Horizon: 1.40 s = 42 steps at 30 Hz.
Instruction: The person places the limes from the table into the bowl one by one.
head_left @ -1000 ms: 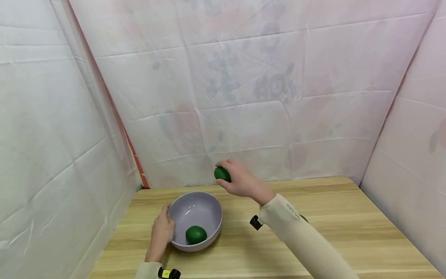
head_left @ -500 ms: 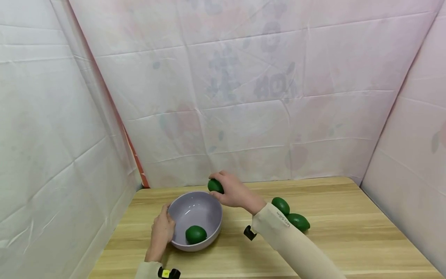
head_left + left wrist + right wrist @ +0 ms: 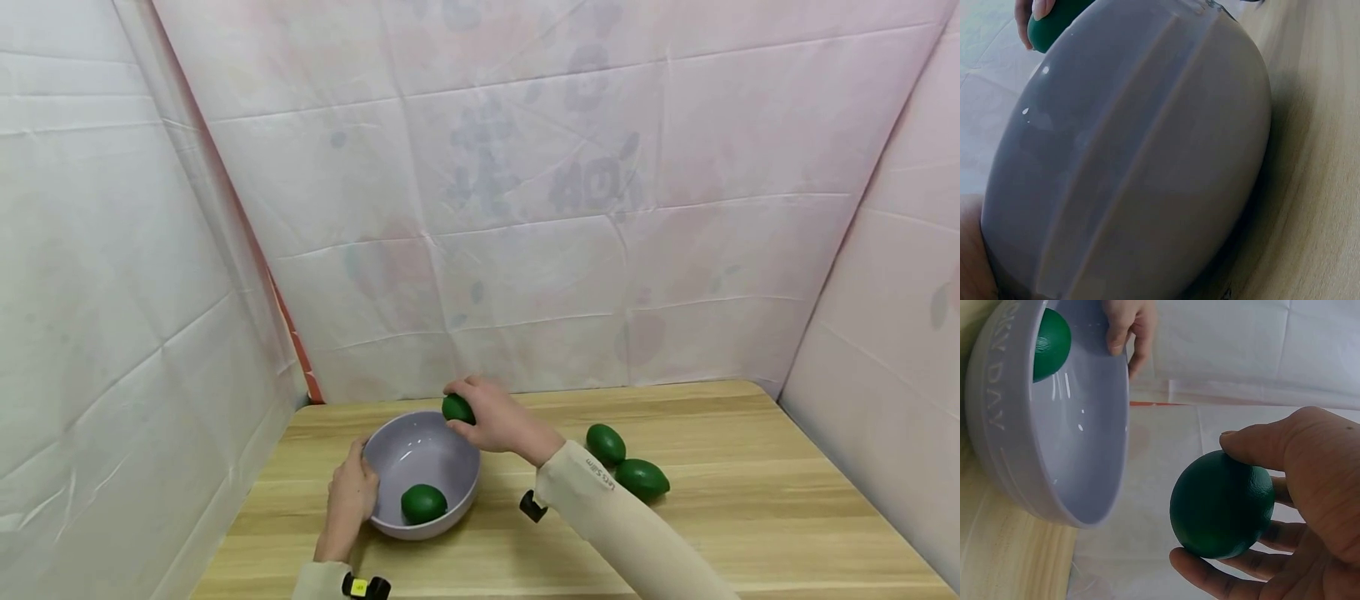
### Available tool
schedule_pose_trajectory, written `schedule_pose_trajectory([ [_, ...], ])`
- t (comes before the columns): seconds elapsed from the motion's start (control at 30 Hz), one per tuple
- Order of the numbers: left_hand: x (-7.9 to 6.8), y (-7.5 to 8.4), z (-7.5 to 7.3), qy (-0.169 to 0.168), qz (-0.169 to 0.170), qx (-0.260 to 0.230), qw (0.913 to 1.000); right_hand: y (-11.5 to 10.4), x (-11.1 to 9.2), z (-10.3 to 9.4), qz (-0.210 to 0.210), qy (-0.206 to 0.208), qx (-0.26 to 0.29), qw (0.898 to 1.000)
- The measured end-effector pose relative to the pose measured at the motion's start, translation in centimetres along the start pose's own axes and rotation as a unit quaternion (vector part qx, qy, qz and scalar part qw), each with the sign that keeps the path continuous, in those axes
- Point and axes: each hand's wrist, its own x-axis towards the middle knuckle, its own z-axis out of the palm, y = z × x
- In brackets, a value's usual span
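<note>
A lavender bowl (image 3: 438, 458) stands on the table, with one lime (image 3: 423, 505) lying inside it. My left hand (image 3: 351, 493) grips the bowl's left rim; the right wrist view shows its thumb over the inner side and fingers outside. Beyond the bowl's far right rim, my right hand (image 3: 501, 420) holds a second green lime (image 3: 1222, 505) between thumb and fingers. This held lime is raised to about rim height. In the left wrist view the bowl's outer wall (image 3: 1147, 156) fills most of the picture.
Two more limes, one (image 3: 605, 444) behind the other (image 3: 642, 480), lie on the wooden table (image 3: 720, 517) to the right, near my right sleeve (image 3: 600, 500). Pale hanging sheets (image 3: 525, 250) close off the back and both sides.
My right hand has come down and left with its lime, toward the bowl's far rim. The two limes at the right have come into view from behind the sleeve. My left hand stays put.
</note>
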Motion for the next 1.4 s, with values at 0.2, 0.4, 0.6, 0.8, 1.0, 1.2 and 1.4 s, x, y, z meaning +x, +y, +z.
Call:
schedule_pose_trajectory([
  [0.2, -0.1, 0.0, 0.1, -0.002, -0.003, -0.002, 1.0, 0.0, 0.0, 0.7, 0.01, -0.022, -0.004, 1.0],
  [0.4, 0.0, -0.1, 0.1, 0.002, -0.002, -0.002, 1.0, 0.1, 0.1, 1.5, 0.01, -0.024, -0.014, 1.0],
  [0.6, 0.1, -0.2, 0.1, 0.005, 0.004, -0.001, 1.0, 0.5, 0.3, 2.6, 0.007, -0.035, -0.02, 0.999],
  [0.8, 0.0, -0.2, 0.1, 0.011, 0.007, -0.003, 0.9999, 0.6, 0.4, 3.3, 0.001, -0.043, -0.016, 0.999],
  [1.0, 0.0, -0.2, 0.1, 0.014, 0.013, 0.0, 0.9998, 0.6, 0.3, 4.1, 0.003, -0.05, -0.016, 0.999],
  [1.2, 0.0, -0.2, 0.1, 0.01, 0.01, 0.0, 0.9999, 0.6, 0.1, 4.7, 0.002, -0.049, -0.012, 0.999],
  [1.4, 0.0, -0.1, 0.1, 0.012, 0.013, -0.002, 0.9998, 0.6, 0.2, 5.0, 0.0, -0.055, -0.016, 0.998],
])
